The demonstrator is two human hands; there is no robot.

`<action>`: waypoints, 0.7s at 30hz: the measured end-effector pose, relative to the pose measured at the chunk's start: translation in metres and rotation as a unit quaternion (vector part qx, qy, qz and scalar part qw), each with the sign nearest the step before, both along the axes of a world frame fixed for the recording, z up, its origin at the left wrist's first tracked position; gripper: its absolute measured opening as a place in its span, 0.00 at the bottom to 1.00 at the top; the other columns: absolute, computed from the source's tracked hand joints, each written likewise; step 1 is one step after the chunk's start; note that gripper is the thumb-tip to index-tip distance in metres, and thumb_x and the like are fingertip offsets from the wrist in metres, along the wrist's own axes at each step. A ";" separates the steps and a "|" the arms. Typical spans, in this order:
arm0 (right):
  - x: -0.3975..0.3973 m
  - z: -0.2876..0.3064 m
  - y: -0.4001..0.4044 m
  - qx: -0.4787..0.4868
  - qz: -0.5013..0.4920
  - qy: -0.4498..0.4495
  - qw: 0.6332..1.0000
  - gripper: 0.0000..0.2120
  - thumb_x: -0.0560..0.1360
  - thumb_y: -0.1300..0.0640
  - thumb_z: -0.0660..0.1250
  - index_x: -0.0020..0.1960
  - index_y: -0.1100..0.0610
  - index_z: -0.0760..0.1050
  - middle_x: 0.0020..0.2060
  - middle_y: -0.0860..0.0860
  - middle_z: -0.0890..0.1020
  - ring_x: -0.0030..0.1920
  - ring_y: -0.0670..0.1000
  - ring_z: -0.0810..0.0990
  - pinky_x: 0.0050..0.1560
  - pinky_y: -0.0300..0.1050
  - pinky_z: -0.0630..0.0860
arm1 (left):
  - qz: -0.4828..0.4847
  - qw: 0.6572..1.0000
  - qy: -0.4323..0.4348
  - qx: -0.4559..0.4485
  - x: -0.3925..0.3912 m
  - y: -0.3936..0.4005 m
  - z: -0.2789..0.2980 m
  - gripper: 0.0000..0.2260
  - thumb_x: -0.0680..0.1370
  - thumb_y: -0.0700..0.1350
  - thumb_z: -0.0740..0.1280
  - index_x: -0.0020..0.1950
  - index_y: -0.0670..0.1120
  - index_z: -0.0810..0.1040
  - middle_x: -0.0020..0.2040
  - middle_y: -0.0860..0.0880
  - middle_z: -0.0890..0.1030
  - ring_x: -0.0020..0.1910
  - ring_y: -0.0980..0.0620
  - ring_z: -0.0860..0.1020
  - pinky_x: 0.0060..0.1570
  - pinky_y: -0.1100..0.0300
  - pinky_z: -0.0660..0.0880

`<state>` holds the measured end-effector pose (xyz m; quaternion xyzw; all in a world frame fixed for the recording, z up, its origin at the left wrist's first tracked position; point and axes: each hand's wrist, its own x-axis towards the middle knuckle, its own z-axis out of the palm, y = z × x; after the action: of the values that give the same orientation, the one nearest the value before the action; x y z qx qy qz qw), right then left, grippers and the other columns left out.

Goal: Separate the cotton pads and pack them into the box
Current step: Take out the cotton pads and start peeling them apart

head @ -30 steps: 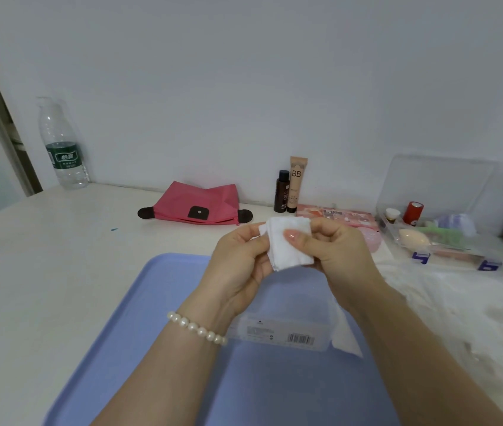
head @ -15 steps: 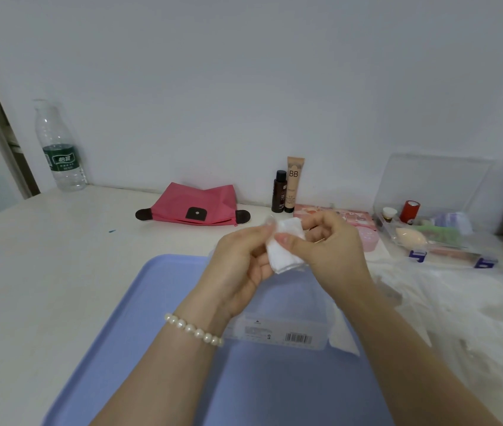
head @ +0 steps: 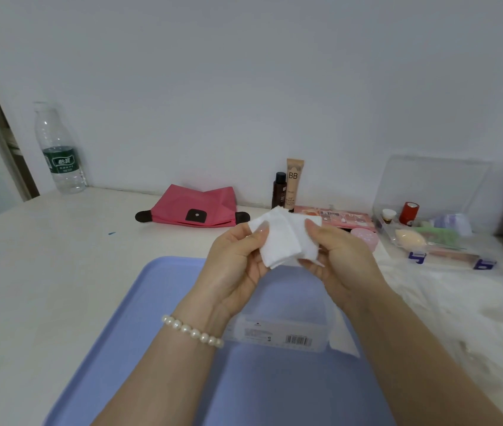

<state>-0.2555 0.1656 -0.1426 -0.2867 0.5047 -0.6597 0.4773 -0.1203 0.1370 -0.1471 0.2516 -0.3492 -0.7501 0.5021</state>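
Note:
Both hands are raised above the blue tray, holding white cotton pads between them. My left hand pinches one pad with its thumb on top. My right hand pinches the other pad, which sticks out behind and to the right of the first. The two pads overlap and are fanned apart. Below the hands, a clear plastic box with a barcode label sits on the tray; its inside is partly hidden by my wrists.
A pink pouch, a dark bottle and a BB tube stand along the wall. A water bottle is far left. A clear organizer of cosmetics and a crinkled plastic sheet lie right.
The pads were pressed together as one stack between both hands; now they are pulled sideways into two fanned pieces, the left hand drawing one pad leftward.

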 end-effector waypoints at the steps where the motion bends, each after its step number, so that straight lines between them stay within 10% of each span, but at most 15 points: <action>1: -0.002 0.000 -0.001 -0.013 -0.066 0.028 0.997 0.04 0.75 0.60 0.67 0.42 0.58 0.79 0.40 0.52 0.82 0.43 0.50 0.80 0.47 0.45 0.79 | 0.015 1.000 -0.006 0.005 0.001 -0.001 0.000 0.06 0.78 0.36 0.61 0.51 0.39 0.77 0.44 0.44 0.84 0.44 0.48 0.82 0.44 0.56 0.80; 4: -0.008 0.012 0.005 -0.086 -0.149 0.116 0.978 0.07 0.74 0.59 0.68 0.38 0.55 0.78 0.35 0.49 0.81 0.39 0.48 0.79 0.38 0.40 0.78 | 0.051 0.998 -0.048 0.007 0.004 -0.005 0.000 0.03 0.78 0.37 0.62 0.48 0.40 0.75 0.40 0.46 0.83 0.42 0.49 0.81 0.43 0.55 0.80; 11: 0.016 0.016 0.014 -0.126 0.032 0.199 0.971 0.04 0.72 0.61 0.69 0.42 0.61 0.76 0.25 0.52 0.81 0.19 0.47 0.72 0.20 0.36 0.65 | 0.039 0.992 -0.118 -0.026 -0.003 0.000 -0.005 0.12 0.78 0.36 0.62 0.61 0.33 0.73 0.54 0.35 0.80 0.45 0.44 0.80 0.47 0.53 0.79; 21: 0.020 -0.001 0.006 -0.118 -0.067 0.275 0.952 0.06 0.70 0.62 0.72 0.38 0.54 0.77 0.34 0.56 0.79 0.35 0.50 0.80 0.36 0.46 0.78 | -0.029 0.997 -0.062 -0.027 -0.003 0.007 0.000 0.08 0.80 0.38 0.58 0.50 0.38 0.77 0.43 0.42 0.84 0.39 0.50 0.83 0.39 0.58 0.81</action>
<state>-0.2355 0.1713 -0.1432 -0.4768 0.5528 -0.6409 0.2373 -0.1233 0.1438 -0.1467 0.2740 -0.4069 -0.7378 0.4637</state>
